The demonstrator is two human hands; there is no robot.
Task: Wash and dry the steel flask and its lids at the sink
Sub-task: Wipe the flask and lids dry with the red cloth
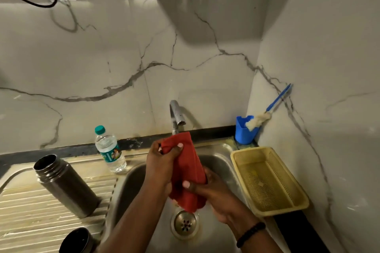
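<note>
Both my hands hold a red cloth (188, 162) over the sink bowl (222, 162), under the tap (176, 115). My left hand (162, 160) grips the cloth's upper end. My right hand (207, 189) grips its lower part; whether something is wrapped inside I cannot tell. The steel flask (65, 185) stands open and lidless on the ribbed draining board (41, 211) at the left. A dark round lid or cup (77, 241) sits at the board's front edge, cut off by the frame.
A plastic water bottle (110, 150) with a green cap stands behind the sink rim. A yellow plastic basket (269, 181) lies to the right of the bowl. A blue cup (245, 129) with a bottle brush (265, 114) stands in the back corner. The drain (185, 224) is below my hands.
</note>
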